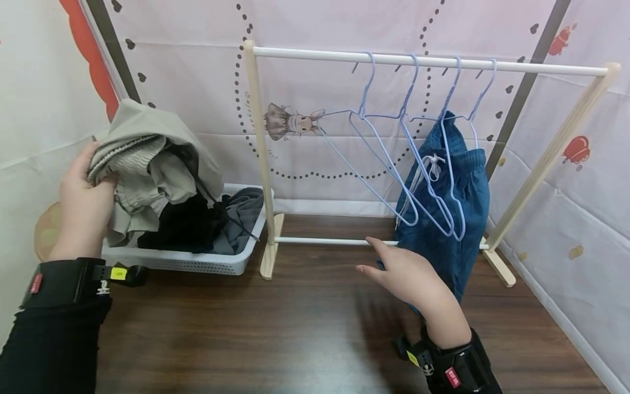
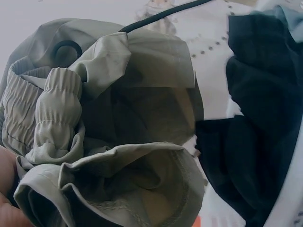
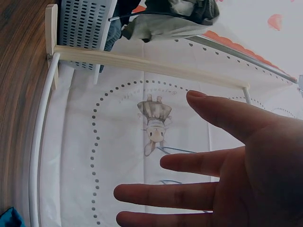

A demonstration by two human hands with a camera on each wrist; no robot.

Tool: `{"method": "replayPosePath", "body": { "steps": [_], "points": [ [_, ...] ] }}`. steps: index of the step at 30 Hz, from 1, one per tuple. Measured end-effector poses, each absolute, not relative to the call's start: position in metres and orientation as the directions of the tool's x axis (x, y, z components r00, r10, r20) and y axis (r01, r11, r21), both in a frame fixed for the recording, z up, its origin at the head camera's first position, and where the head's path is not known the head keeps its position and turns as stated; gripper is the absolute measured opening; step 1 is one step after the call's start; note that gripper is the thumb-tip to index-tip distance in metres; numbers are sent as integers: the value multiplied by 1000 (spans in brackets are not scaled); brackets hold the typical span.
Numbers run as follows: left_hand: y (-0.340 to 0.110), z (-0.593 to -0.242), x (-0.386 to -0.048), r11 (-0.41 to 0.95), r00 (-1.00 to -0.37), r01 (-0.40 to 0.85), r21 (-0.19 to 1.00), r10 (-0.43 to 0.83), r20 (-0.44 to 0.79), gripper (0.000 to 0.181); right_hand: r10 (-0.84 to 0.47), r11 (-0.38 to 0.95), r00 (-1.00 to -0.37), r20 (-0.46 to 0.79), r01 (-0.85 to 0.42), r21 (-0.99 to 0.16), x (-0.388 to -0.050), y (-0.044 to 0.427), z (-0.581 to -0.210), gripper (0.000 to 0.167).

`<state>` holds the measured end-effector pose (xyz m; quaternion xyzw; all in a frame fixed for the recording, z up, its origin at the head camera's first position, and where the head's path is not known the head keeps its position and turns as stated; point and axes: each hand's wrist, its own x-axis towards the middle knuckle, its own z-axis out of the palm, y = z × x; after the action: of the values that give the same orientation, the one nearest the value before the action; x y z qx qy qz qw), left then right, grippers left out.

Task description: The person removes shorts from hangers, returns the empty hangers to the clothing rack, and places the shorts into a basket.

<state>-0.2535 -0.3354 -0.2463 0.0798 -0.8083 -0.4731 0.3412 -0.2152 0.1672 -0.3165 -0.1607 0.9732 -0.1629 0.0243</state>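
Observation:
My left hand (image 1: 88, 202) grips a bunched light grey-green pair of pants (image 1: 157, 148) by its edge, lifted above the basket. In the left wrist view the gathered elastic waistband (image 2: 57, 109) and a dark cord (image 2: 165, 16) of the garment show. My right hand (image 1: 413, 273) is held with fingers spread and straight, touching nothing that I can make out, in front of blue shorts (image 1: 443, 219) on the rack. The right wrist view shows its fingers (image 3: 165, 195) apart. Several light blue hangers (image 1: 379, 142) hang from the rack's top bar.
A white plastic basket (image 1: 231, 265) at the left holds black clothing (image 1: 182, 224) and grey clothing (image 1: 243, 213). The clothes rack (image 1: 263, 164), with wooden posts and white bars, stands on the brown table (image 1: 206, 328). Printed cloth (image 1: 197, 82) hangs behind.

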Motion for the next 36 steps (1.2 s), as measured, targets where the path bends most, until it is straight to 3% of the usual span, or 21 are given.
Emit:
{"method": "replayPosePath", "body": {
  "steps": [5, 11, 21, 29, 36],
  "points": [
    [-342, -243, -254, 496, -754, 203, 844, -471, 458, 54, -329, 891, -944, 13, -315, -327, -215, 167, -316, 75],
    [-344, -235, -254, 541, -700, 170, 824, -522, 487, 53, -329, 891, -944, 11, -314, -328, -215, 168, -314, 75],
    [-346, -263, -265, 645, -852, 119, 755, -324, 411, 55, -321, 893, -947, -1, -302, -334, -216, 168, -315, 74],
    [-336, -277, -285, 747, -919, 162, 644, -123, 375, 54, -321, 892, -947, 1, -302, -337, -215, 168, -316, 74],
    [-316, -282, -300, 794, -945, 214, 569, 21, 326, 73, -309, 897, -951, -2, -291, -333, -214, 168, -315, 73]
  ]
}}
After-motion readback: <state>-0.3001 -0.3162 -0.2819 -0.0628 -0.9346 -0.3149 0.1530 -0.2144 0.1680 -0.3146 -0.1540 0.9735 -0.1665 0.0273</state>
